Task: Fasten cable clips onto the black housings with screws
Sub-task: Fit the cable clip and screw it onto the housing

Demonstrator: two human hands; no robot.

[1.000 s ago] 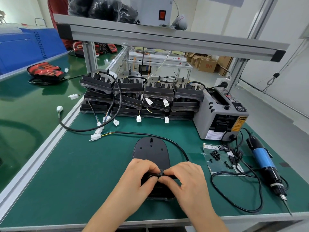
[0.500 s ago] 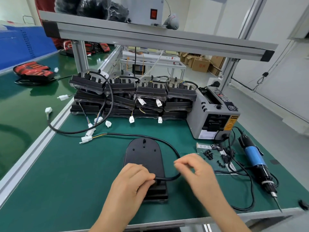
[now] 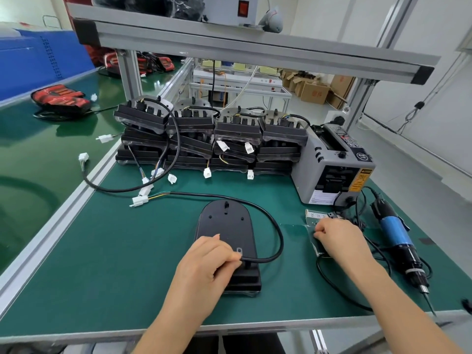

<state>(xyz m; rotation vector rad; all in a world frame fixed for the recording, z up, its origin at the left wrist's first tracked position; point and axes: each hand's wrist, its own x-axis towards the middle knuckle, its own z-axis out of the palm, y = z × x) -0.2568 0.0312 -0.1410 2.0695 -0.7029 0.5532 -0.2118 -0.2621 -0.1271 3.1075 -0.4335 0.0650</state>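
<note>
Two bare hands worked over a green bench mat (image 3: 102, 251). One black housing (image 3: 226, 226) lay flat near the middle of the mat, its rounded end pointing to 12 o'clock and its squared end to 6 o'clock.

The left hand (image 3: 207, 261) rested on the housing's near end. Its thumb and forefinger pinched the cable (image 3: 278, 241) where it met the housing. A small cable clip (image 3: 239, 250) with a hole in its tab sat on the housing at 12 o'clock of those fingertips, touching the cable. From there the cable looped out to 3 o'clock, curved back past the housing's 1 o'clock side and ran off to 10 o'clock, ending in a white connector (image 3: 139, 200).

The right hand (image 3: 337, 235) lay at 3 o'clock of the housing, well apart from it. Its knuckles faced up and its fingers curled down onto a clear packet of small parts (image 3: 313, 218). Whether the fingertips held anything could not be told.

An electric screwdriver (image 3: 398, 241) with a blue grip lay untouched at 3 o'clock of that hand, its bit pointing to 5 o'clock. A grey tape dispenser (image 3: 332, 169) stood at 1 o'clock of the housing. At 12 o'clock, stacked housings (image 3: 212, 139) stood in four columns, with wires and white plugs hanging from them.
</note>
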